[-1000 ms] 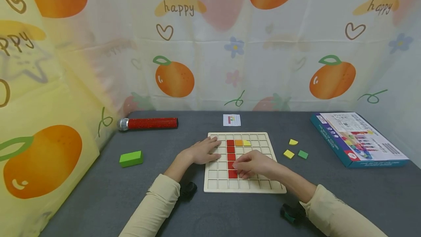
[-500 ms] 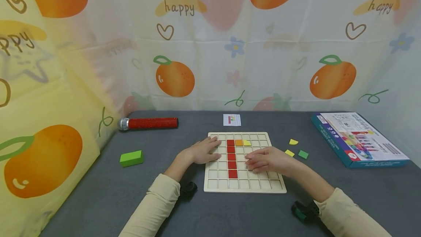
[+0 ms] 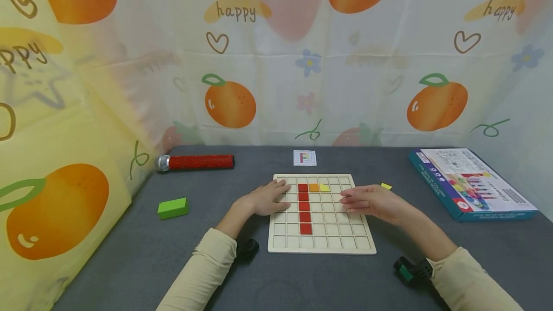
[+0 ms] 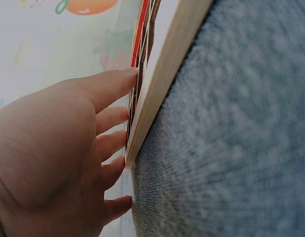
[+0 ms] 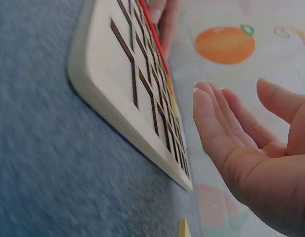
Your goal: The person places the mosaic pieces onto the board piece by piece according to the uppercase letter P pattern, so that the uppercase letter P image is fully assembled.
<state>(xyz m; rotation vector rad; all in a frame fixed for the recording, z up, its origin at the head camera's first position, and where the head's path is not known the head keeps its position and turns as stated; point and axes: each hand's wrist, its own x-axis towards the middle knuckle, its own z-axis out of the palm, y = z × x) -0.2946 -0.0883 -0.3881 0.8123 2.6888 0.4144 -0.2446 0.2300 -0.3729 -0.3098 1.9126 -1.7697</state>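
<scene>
The head view looks forward and down from the person's head, far enough back to span the table (image 3: 116, 253) and the curtain (image 3: 276, 71), with the grid board (image 3: 321, 229) at 5 o'clock. The left wrist view sits close and low, rolled sideways: table toward 3 o'clock, left hand (image 4: 58, 138) between 8 and 9, board edge at 12. The right wrist view is equally near, rolled the other way: table toward 9, board at 11, right hand (image 5: 271, 182) near 4. All three share board, table and curtain.
</scene>
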